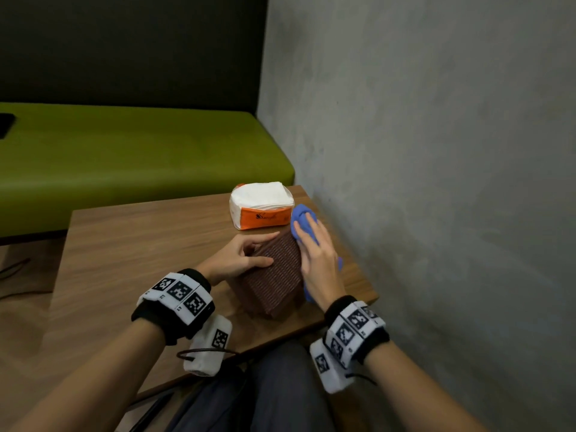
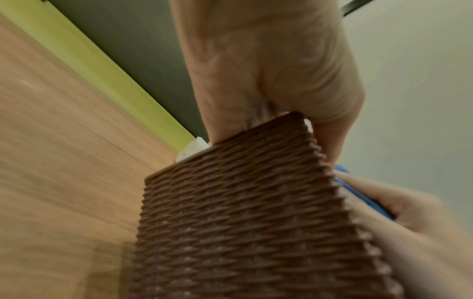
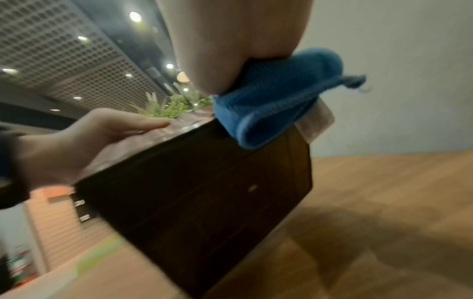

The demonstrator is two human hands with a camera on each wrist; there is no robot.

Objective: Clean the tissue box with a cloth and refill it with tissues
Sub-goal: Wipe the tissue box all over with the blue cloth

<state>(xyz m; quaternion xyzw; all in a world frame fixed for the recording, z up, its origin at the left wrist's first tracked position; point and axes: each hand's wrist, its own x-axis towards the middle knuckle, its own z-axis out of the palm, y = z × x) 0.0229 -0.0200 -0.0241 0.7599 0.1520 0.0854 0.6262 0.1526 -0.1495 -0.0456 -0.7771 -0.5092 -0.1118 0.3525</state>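
Note:
A brown tissue box with a ribbed woven surface stands tilted on the wooden table. My left hand grips its left upper edge, thumb on the ribbed face and fingers over the far corner. In the left wrist view the tissue box fills the frame under that hand. My right hand lies flat on a blue cloth and presses it against the box's right side. In the right wrist view the cloth is bunched at the upper edge of the box's smooth dark face.
A pack of white tissues in an orange wrapper sits just behind the box at the table's far right corner. A grey concrete wall runs close along the right. A green bench stands beyond the table.

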